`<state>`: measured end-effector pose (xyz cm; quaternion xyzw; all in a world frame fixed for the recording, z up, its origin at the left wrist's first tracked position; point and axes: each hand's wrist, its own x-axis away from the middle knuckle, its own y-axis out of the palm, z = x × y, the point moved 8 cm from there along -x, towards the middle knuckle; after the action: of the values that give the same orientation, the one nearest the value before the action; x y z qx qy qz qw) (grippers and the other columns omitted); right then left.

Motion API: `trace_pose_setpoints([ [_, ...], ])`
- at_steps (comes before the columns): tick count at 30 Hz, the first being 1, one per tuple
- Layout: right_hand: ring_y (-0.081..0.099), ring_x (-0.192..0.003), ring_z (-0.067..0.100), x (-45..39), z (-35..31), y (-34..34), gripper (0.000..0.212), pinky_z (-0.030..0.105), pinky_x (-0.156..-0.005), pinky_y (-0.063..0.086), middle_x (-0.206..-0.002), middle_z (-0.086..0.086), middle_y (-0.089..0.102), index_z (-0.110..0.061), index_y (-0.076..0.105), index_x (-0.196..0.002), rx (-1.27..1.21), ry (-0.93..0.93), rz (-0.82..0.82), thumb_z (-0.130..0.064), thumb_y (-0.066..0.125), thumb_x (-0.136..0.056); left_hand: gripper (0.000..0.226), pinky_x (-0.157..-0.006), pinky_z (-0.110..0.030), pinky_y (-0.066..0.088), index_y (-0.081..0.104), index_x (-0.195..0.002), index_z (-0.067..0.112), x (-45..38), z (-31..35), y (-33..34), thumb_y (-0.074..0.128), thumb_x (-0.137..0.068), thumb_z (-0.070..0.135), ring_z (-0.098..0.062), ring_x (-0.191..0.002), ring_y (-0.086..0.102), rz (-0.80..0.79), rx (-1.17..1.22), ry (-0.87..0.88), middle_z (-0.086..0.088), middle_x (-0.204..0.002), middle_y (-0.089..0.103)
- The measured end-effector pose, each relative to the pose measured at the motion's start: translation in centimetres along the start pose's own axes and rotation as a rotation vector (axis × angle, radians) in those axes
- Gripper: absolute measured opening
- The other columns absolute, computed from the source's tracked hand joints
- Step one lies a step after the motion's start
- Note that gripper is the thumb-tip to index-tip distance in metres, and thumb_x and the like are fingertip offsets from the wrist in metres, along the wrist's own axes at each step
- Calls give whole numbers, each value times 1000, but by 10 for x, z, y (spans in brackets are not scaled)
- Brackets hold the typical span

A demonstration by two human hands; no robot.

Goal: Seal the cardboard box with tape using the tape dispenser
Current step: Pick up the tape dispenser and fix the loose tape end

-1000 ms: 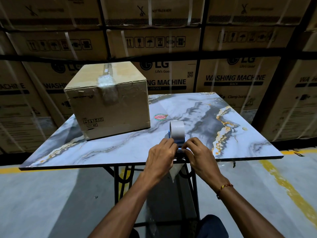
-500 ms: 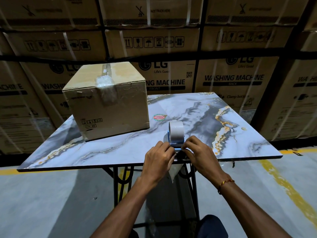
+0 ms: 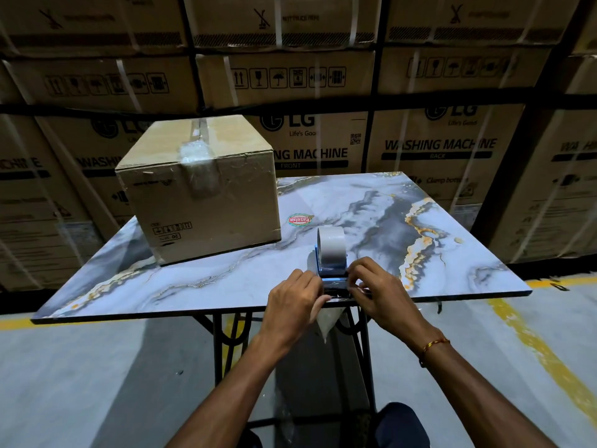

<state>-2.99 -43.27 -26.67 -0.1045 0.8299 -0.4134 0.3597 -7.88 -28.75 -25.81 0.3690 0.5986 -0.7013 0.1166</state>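
Nearby, on the marble-patterned tabletop [image 3: 226,279], the brown cardboard box [image 3: 200,192] sat taped shut — contents hidden — while left hand [image 3: 295,305] and right hand [image 3: 382,295] pinched the blue tape dispenser [image 3: 332,270] at the near edge.

Single head cam, wide-angle, looking forward and down across marble table [image 3: 206,279]. Near edge close below lens; forearms enter from 6 o'clock. Stacked cartons [image 3: 439,147] fill 12 o'clock background. No second view.
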Motion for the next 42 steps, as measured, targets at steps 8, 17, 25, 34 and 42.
trace_pose_setpoints([
  [8, 74, -75, 19, -10, 42, -5, 15, 45, -73, 60, -99, 15, 66, -15, 59, -112, -580, 481, 82, -19, 61, -97, 20, -66, -40, 53, 55, -88, 29, 3, -49, 20, 53, -92, 49, -12, -68, 64, -70, 605, -566, 7, -72, 67],
  [17, 61, -61, 14, -40, 49, 28, 26, 31, -56, 47, -74, 4, 63, -19, 67, -104, -642, 651, -127, -41, 66, -92, 24, -65, -28, 45, 65, -90, 31, -2, -50, 41, 65, -82, 54, -10, -77, 61, -264, 581, -740, 12, -82, 69],
  [25, 60, -68, 16, -27, 33, 22, 15, 30, -66, 45, -74, 6, 65, -22, 70, -105, -658, 577, -94, -26, 70, -91, 20, -69, -29, 48, 66, -86, 25, 6, -41, 34, 73, -80, 43, -7, -72, 61, -165, 698, -693, 10, -77, 68],
  [34, 73, -96, 22, -5, 11, 9, 15, 43, -82, 59, -115, 6, 70, -21, 72, -108, -777, 592, 21, -21, 68, -93, 37, -75, -34, 54, 54, -110, 21, 12, -31, 19, 76, -82, 31, -14, -82, 66, -134, 933, -754, 2, -87, 66],
  [42, 61, -56, 15, 1, 6, -15, 24, 23, -47, 48, -103, 16, 63, -1, 63, -107, -969, 731, 144, -18, 70, -91, 17, -52, -14, 47, 60, -114, 19, -22, -15, 6, 53, -99, 20, -12, -84, 64, -205, 1156, -728, -3, -110, 65],
])
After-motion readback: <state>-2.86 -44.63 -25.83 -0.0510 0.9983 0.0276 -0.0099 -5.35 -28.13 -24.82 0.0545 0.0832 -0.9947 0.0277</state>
